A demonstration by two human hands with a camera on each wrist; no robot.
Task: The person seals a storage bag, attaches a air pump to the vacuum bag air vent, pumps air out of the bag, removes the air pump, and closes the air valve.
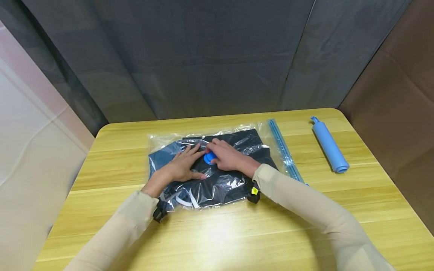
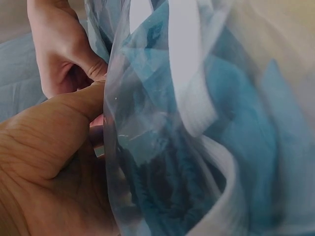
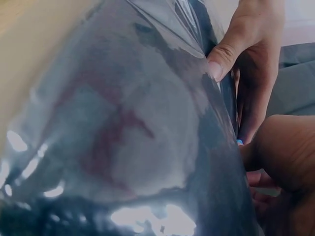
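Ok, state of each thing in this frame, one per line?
vacuum bag: flat on the table, dark clothes inside
blue valve cap: on the bag, gripped by right hand
left hand: pressing flat beside the valve
blue pump: lying untouched

I see a clear, shiny bag (image 1: 217,165) in the middle of the frame. Inside it are dark navy clothes (image 1: 223,184) with white stripes. On the bag sits a bright blue round cap (image 1: 210,158). Along the bag's right edge runs a light blue strip (image 1: 284,150). At the right of the frame lies a light blue tube (image 1: 329,145). The table (image 1: 237,233) is yellow wood with pale grain lines. The sleeves (image 1: 305,203) are beige. Behind, at the top, hangs a dark grey cloth (image 1: 203,56). At the far right I see brown cardboard (image 1: 400,113).
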